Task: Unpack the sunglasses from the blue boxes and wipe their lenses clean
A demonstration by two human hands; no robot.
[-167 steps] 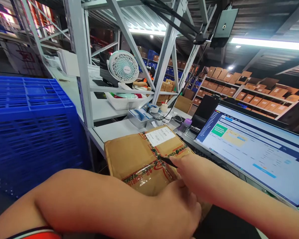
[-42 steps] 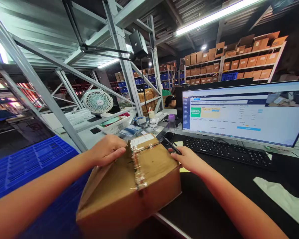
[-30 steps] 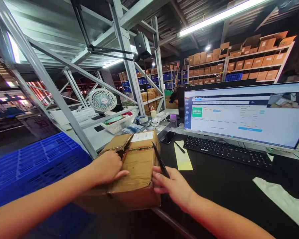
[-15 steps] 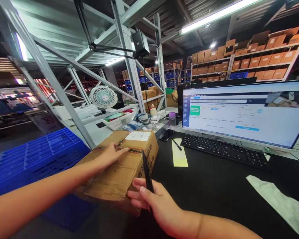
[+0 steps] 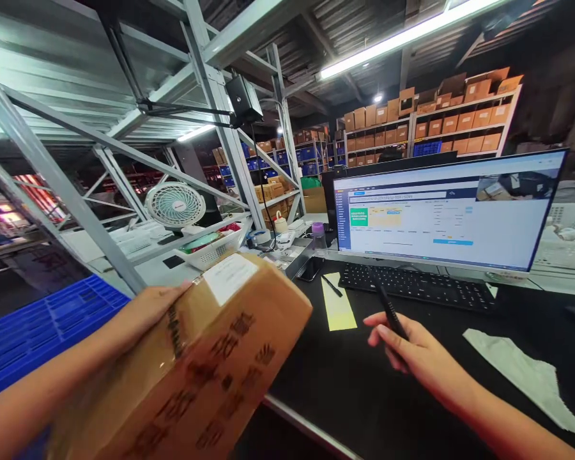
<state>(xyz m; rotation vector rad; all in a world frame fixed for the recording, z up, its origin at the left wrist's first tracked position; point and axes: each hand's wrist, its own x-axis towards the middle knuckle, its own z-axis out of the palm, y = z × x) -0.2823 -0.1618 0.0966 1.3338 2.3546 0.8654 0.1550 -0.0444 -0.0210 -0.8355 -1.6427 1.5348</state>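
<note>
A taped cardboard box [image 5: 225, 358] with dark printing on its side and a white label [image 5: 232, 276] on top is tilted up at the near left. My left hand [image 5: 160, 303] grips its top far edge, the fingertips partly hidden. Over the black table, apart from the box, my right hand [image 5: 407, 348] holds a slim black utility knife [image 5: 389, 308], its tip pointing away toward the keyboard [image 5: 416, 286].
A monitor [image 5: 412, 223] stands behind the keyboard. On the black table [image 5: 354, 390] lie a yellow paper [image 5: 340, 310] with a pen, a phone [image 5: 310, 269] and a crumpled white sheet [image 5: 522, 377]. A blue crate [image 5: 52, 326] stands left; a fan [image 5: 175, 206] is beyond.
The box has been tipped up, turning its printed side toward me. My right hand has moved right, away from the box, with the utility knife. The view has shifted too.
</note>
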